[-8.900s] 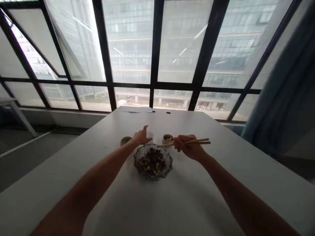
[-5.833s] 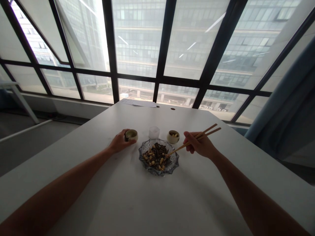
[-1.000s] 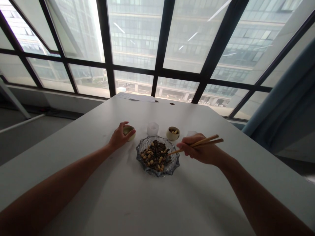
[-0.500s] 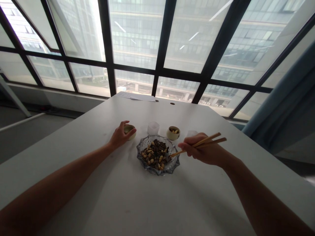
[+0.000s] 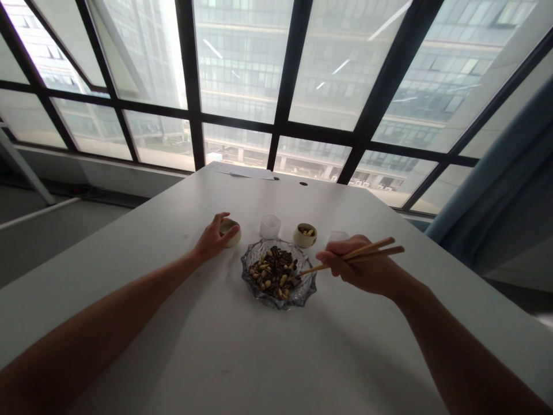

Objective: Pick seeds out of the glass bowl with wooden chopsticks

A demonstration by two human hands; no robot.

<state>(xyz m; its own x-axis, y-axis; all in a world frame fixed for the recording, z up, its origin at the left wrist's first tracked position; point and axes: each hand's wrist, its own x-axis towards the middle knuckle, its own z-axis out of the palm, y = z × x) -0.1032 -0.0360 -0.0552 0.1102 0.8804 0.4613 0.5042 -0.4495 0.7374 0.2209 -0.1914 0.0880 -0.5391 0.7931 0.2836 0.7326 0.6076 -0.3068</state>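
Observation:
My left hand (image 5: 216,237) is wrapped round a small cream cup (image 5: 233,237) with a dark inside, standing on the table. My right hand (image 5: 360,265) grips a pair of wooden chopsticks (image 5: 372,248), whose tips reach over the right side of a scalloped glass bowl (image 5: 307,295). Inside that bowl lies a mix of dark seeds (image 5: 280,262) and pale peanuts (image 5: 268,283). Whether the tips pinch a seed is too small to tell. Behind the bowl sits a second cream cup (image 5: 303,237) with several peanuts in it.
A clear white plastic cup (image 5: 270,226) stands behind the bowl, and another translucent cup (image 5: 338,236) is partly hidden by my right hand. Paper sheets (image 5: 242,170) lie at the far edge of the white table (image 5: 259,357). A blue curtain (image 5: 496,190) hangs at the right.
My right hand has shifted slightly right and down, drawing the chopstick tips a little toward the bowl's right rim. My left hand stays on its cup.

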